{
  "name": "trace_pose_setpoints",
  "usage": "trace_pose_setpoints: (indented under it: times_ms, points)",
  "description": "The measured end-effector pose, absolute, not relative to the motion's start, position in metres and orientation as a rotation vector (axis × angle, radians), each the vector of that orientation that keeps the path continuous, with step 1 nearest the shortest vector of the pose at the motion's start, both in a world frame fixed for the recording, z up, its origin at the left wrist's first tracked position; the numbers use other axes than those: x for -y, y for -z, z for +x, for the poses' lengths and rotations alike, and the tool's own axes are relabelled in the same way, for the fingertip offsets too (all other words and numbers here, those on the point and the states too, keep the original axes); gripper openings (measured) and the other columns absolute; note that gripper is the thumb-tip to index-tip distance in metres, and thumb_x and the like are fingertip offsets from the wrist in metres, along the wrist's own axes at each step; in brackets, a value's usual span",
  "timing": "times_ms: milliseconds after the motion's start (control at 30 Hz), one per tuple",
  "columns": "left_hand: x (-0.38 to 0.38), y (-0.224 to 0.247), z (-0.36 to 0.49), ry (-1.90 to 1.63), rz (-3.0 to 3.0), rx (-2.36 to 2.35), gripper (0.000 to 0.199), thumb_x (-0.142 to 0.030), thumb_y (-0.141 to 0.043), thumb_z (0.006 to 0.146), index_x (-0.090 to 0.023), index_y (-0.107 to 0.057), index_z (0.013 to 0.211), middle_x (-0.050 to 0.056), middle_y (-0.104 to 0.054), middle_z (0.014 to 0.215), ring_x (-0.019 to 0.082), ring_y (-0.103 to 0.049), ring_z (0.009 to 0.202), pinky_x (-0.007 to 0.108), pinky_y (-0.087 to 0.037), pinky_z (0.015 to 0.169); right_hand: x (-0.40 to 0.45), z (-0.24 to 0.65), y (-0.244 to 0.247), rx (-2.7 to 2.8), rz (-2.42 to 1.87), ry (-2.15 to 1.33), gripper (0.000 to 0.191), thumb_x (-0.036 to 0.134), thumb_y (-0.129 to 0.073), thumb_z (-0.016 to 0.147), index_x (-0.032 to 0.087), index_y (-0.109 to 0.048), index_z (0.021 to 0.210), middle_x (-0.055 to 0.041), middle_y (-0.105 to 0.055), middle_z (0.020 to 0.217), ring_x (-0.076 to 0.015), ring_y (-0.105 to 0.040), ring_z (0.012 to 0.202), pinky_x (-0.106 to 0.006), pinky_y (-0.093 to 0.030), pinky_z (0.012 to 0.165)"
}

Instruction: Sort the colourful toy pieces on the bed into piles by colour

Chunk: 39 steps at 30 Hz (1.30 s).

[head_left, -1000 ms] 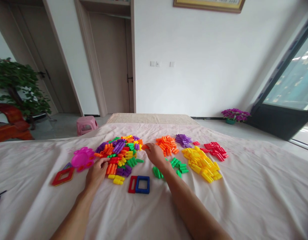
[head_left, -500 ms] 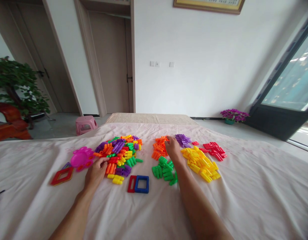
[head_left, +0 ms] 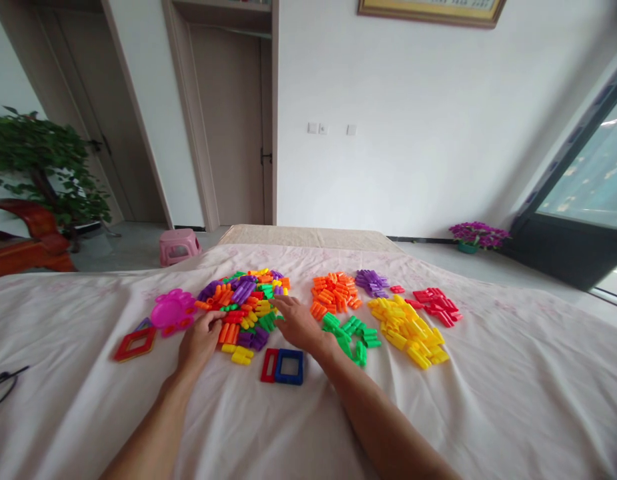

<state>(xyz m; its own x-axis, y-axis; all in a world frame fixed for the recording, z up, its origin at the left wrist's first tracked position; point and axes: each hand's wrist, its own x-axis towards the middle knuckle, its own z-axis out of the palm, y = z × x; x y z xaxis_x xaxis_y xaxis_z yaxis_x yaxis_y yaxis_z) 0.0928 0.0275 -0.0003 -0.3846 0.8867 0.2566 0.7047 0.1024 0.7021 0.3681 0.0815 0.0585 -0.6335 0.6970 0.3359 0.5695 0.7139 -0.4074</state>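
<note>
Bullet-shaped plastic building blocks in mixed colours lie in a heap (head_left: 248, 300) at the centre left of the cloth. At the heap's near left side is my left hand (head_left: 202, 339), its fingers bent together beside red and orange blocks; whatever is between the fingertips is hidden. My right hand (head_left: 299, 325) reaches over the heap's right edge with fingers stretched out, close to yellow and green blocks. Right of it lie single-colour groups: orange blocks (head_left: 335, 291), green blocks (head_left: 355, 333), purple blocks (head_left: 372, 283), yellow blocks (head_left: 408, 328) and red blocks (head_left: 438, 305).
A magenta paw-shaped tray (head_left: 169, 308) and a red-orange frame tile (head_left: 135, 344) lie to the left. Nearer me are a blue square frame (head_left: 290, 381) and a red rectangular frame (head_left: 269, 365). A dark cord or wire (head_left: 5, 381) rests at the far left. The pale cloth (head_left: 508, 393) is wrinkled.
My right hand has moved left from the orange group to the mixed heap, and its fingers are now stretched out. My left hand stays at the heap. The view has shifted slightly.
</note>
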Motion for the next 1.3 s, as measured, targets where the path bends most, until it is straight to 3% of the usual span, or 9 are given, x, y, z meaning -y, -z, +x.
trace_pose_setpoints:
  times_ms: [100,200,300,500,667,767,967,1133,1300]
  points:
    - [-0.028,0.001,0.092,-1.133,1.579,-2.158,0.031,-0.031,-0.049,0.088,-0.024,-0.072,0.107,0.003,-0.075,0.113,0.021,-0.068,0.104,0.03,-0.051,0.093,-0.076,0.364,-0.051,2.558,-0.933,-0.343,0.069,0.024,-0.066,0.086,0.028,-0.042,0.151,-0.012,-0.04,0.155,-0.0282,-0.038,0.141,-0.046,-0.037,0.112]
    - [-0.027,0.0,0.093,-1.116,1.573,-2.17,0.031,-0.031,-0.049,0.088,-0.025,-0.072,0.108,0.003,-0.075,0.114,0.021,-0.068,0.105,0.03,-0.05,0.094,-0.079,0.362,-0.046,2.585,-0.902,-0.344,0.063,0.024,-0.066,0.086,0.031,-0.048,0.146,-0.0107,-0.038,0.156,-0.0287,-0.036,0.142,-0.047,-0.036,0.113]
    - [-0.027,-0.001,0.094,-1.108,1.574,-2.169,0.031,-0.031,-0.048,0.089,-0.025,-0.071,0.109,0.003,-0.075,0.115,0.021,-0.067,0.106,0.031,-0.049,0.096,-0.083,0.359,-0.043,2.55,-0.873,-0.359,0.054,0.023,-0.067,0.086,0.029,-0.057,0.139,-0.0106,-0.043,0.15,-0.0277,-0.04,0.137,-0.045,-0.036,0.112]
    - [-0.026,-0.003,0.095,-1.113,1.581,-2.155,0.031,-0.03,-0.047,0.088,-0.024,-0.07,0.109,0.003,-0.074,0.115,0.021,-0.067,0.107,0.03,-0.049,0.095,-0.084,0.355,-0.044,2.441,-0.842,-0.409,0.04,0.018,-0.068,0.084,0.024,-0.068,0.124,-0.0083,-0.059,0.122,-0.0219,-0.054,0.115,-0.037,-0.043,0.105]
    - [-0.026,-0.004,0.096,-1.108,1.576,-2.154,0.032,-0.03,-0.047,0.088,-0.023,-0.069,0.11,0.004,-0.074,0.116,0.021,-0.066,0.108,0.032,-0.048,0.097,-0.086,0.352,-0.035,2.429,-0.844,-0.404,0.037,0.022,-0.068,0.086,0.022,-0.069,0.123,-0.0109,-0.056,0.133,-0.0239,-0.052,0.123,-0.039,-0.041,0.109]
    - [-0.026,-0.004,0.096,-1.107,1.576,-2.15,0.032,-0.03,-0.047,0.089,-0.023,-0.07,0.11,0.004,-0.074,0.115,0.021,-0.066,0.107,0.031,-0.048,0.096,-0.088,0.351,-0.031,2.437,-0.806,-0.382,0.038,0.022,-0.068,0.086,0.021,-0.068,0.125,-0.0114,-0.06,0.129,-0.0247,-0.054,0.122,-0.041,-0.041,0.109]
    - [-0.027,-0.002,0.093,-1.067,1.558,-2.193,0.032,-0.034,-0.049,0.089,-0.024,-0.07,0.111,0.004,-0.074,0.116,0.022,-0.067,0.107,0.031,-0.05,0.091,-0.091,0.358,-0.047,2.171,-0.911,-0.467,0.028,0.013,-0.058,0.089,0.02,-0.075,0.109,-0.0099,-0.068,0.115,-0.0199,-0.062,0.109,-0.033,-0.049,0.097]
    - [-0.027,-0.002,0.092,-1.041,1.577,-2.194,0.033,-0.034,-0.048,0.088,-0.024,-0.07,0.111,0.004,-0.074,0.117,0.023,-0.067,0.108,0.031,-0.05,0.089,-0.106,0.389,-0.076,1.929,-1.125,-0.428,0.016,0.016,-0.062,0.084,0.018,-0.078,0.088,-0.0059,-0.073,0.088,-0.0189,-0.066,0.09,-0.028,-0.05,0.084]
    - [-0.029,-0.002,0.09,-1.038,1.571,-2.184,0.032,-0.034,-0.048,0.088,-0.024,-0.07,0.109,0.004,-0.073,0.117,0.024,-0.066,0.109,0.032,-0.049,0.09,-0.116,0.441,-0.098,1.744,-1.341,-0.401,0.018,0.019,-0.06,0.08,0.016,-0.076,0.088,-0.0036,-0.073,0.082,-0.0163,-0.066,0.076,-0.025,-0.048,0.072]
